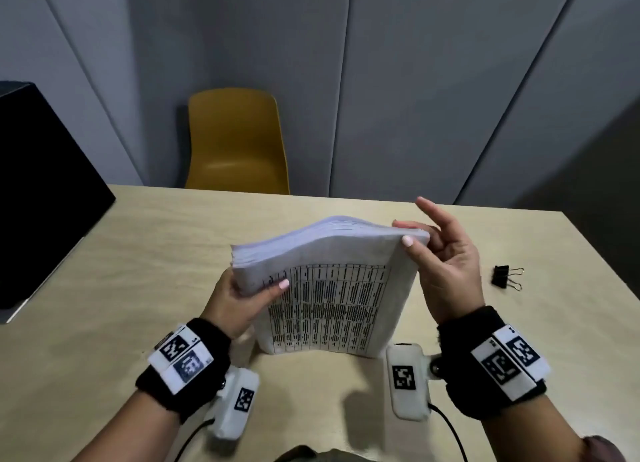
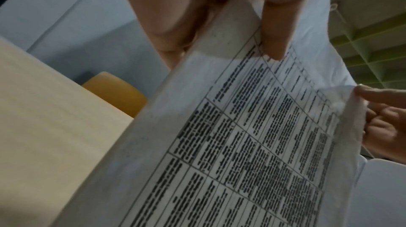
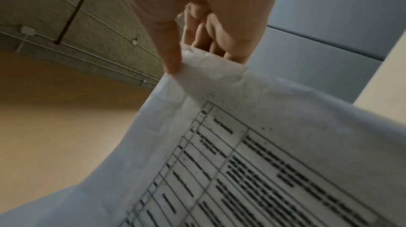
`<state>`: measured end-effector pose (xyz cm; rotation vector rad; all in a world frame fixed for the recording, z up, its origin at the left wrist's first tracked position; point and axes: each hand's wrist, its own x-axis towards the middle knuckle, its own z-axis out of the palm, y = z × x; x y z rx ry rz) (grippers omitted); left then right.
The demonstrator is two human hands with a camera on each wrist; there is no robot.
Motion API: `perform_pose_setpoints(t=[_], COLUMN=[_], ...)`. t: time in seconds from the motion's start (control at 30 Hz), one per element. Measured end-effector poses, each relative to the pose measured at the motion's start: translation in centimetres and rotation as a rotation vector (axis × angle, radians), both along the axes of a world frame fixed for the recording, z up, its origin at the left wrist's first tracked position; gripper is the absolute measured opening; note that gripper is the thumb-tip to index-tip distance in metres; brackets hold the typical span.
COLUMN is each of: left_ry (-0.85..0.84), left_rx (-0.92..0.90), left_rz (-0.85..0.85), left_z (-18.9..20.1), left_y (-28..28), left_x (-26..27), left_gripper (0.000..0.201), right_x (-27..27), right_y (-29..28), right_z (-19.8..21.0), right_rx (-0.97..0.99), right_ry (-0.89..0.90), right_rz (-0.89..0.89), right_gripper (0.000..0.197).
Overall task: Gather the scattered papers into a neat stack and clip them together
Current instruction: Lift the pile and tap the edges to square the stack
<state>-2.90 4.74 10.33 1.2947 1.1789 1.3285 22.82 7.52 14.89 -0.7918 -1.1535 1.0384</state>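
Fingers [image 1: 410, 241] on one paper stack [image 1: 329, 288]

The papers [image 1: 329, 288] are matt white printed sheets, slightly crumpled at the corner. The bench [image 1: 121, 271] is pale, smooth wood-grain laminate; at three o'clock lies a black metal binder clip [image 1: 503, 276] with shiny wire handles.

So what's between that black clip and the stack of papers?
In the head view, only the right hand sits between the binder clip and the paper stack.

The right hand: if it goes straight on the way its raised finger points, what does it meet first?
Probably nothing near: the right hand points up and away over the table, toward the grey wall. Depth is unclear.
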Motion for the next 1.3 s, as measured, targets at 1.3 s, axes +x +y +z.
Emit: perform_pose_setpoints(t=[1.3], left_ry=[0.128], left_rx=[-0.34], left_rz=[0.062], left_z=[-2.5], left_y=[3.4], left_x=[-0.3], left_gripper=[0.035], right_x=[0.3], right_y=[1.1], right_z=[-8.5], right_rx=[-0.511], right_ry=[-0.289], right_rz=[0.188], right_gripper=[0.026])
